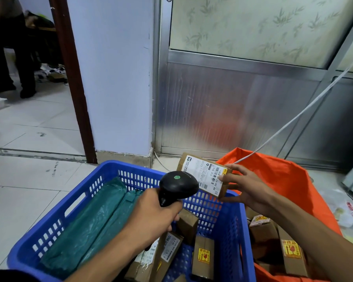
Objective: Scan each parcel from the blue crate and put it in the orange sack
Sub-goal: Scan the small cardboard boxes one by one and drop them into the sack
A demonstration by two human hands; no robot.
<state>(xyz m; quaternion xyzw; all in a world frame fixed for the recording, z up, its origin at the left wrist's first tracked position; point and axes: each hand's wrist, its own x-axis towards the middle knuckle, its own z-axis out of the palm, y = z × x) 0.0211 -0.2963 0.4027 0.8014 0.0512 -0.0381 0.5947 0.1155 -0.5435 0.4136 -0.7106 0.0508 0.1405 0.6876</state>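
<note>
The right hand [247, 188] is pinching a small brown cardboard parcel [204, 176], its white barcode label facing up, above the far rim of the crate [55, 226], beside the sack [283, 180]. The left hand [153, 216] is gripping a black scanner [177, 187], its head just beside the label.

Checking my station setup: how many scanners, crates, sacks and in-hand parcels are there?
scanner, gripped by the left hand: 1
blue crate: 1
orange sack: 1
parcel held by the right hand: 1
Total: 4
</note>
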